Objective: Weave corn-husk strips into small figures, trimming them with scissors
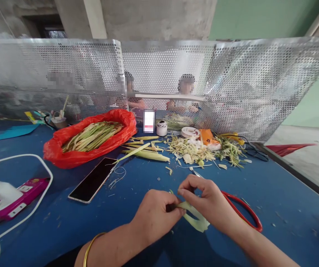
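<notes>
My left hand (155, 213) pinches one end of a pale green leaf strip (196, 218) above the blue table (126, 218). Fingers of my right hand (206, 200) are closed on the same strip from above, touching my left thumb. Red-handled scissors (245, 211) lie right behind my right hand, their blade tip poking out past my fingers. A gold bangle (91, 246) circles my left wrist.
A red bag of green strips (89, 139) sits at the left back, a black phone (92, 180) beside it, a pink device with white cable (17, 196) far left. Leaf stalks (145, 152) and scraps (200, 150) lie ahead. A perforated metal screen (231, 85) separates other people.
</notes>
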`<state>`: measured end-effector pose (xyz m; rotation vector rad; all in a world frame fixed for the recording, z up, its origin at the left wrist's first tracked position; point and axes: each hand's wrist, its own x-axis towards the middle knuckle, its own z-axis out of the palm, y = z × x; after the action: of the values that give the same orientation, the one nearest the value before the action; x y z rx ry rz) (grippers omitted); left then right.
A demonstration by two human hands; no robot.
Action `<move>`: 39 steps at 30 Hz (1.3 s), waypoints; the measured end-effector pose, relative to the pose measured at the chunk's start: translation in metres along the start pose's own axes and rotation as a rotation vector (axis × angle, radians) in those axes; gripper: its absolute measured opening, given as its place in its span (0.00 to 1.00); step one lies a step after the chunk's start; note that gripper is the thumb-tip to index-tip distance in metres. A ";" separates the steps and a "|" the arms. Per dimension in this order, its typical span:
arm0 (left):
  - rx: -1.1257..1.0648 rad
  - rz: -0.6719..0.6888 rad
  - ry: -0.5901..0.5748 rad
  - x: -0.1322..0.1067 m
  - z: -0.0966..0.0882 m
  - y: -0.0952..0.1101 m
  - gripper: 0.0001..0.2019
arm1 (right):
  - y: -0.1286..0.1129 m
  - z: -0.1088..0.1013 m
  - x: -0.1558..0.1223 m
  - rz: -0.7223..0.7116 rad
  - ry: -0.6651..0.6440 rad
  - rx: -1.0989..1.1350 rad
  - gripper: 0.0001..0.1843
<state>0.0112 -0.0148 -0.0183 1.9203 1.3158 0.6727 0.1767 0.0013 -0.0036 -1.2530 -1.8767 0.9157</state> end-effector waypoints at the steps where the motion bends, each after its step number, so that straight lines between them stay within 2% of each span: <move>1: -0.005 -0.008 -0.005 0.000 0.000 0.000 0.11 | 0.000 0.000 0.000 0.026 -0.017 0.001 0.09; 4: -0.117 -0.088 -0.027 0.002 0.000 0.001 0.10 | 0.002 -0.003 0.002 0.061 -0.014 0.016 0.09; 7: -0.361 -0.200 -0.057 0.006 -0.002 0.002 0.08 | 0.004 -0.013 0.004 0.010 0.098 -0.008 0.12; 9: -0.510 -0.242 -0.047 0.008 -0.004 0.002 0.09 | 0.004 -0.023 0.005 -0.006 0.120 -0.065 0.14; 12: -0.663 -0.280 0.013 0.011 -0.006 0.001 0.10 | 0.001 -0.035 0.002 0.022 -0.012 -0.153 0.13; 15: -0.740 -0.314 0.090 0.013 -0.006 -0.001 0.11 | 0.000 -0.035 0.000 0.036 -0.144 -0.171 0.11; 20: -0.763 -0.321 0.124 0.014 -0.005 -0.004 0.12 | 0.005 -0.014 0.000 0.041 -0.053 -0.195 0.11; 25: -0.696 -0.268 0.137 0.013 -0.005 -0.003 0.12 | 0.009 0.005 -0.002 0.043 0.011 -0.206 0.10; 30: -0.669 -0.245 0.170 0.014 -0.006 -0.004 0.11 | 0.007 0.005 -0.003 -0.009 -0.023 -0.100 0.14; 34: -0.623 -0.218 0.151 0.014 -0.007 -0.006 0.11 | 0.006 0.004 -0.002 -0.037 0.034 -0.011 0.16; 39: -0.511 -0.196 0.102 0.013 -0.006 -0.005 0.10 | 0.009 0.006 -0.002 0.062 0.081 0.022 0.08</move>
<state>0.0082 -0.0002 -0.0181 1.3454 1.2269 0.9122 0.1761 0.0014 -0.0149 -1.3218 -1.7694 0.9021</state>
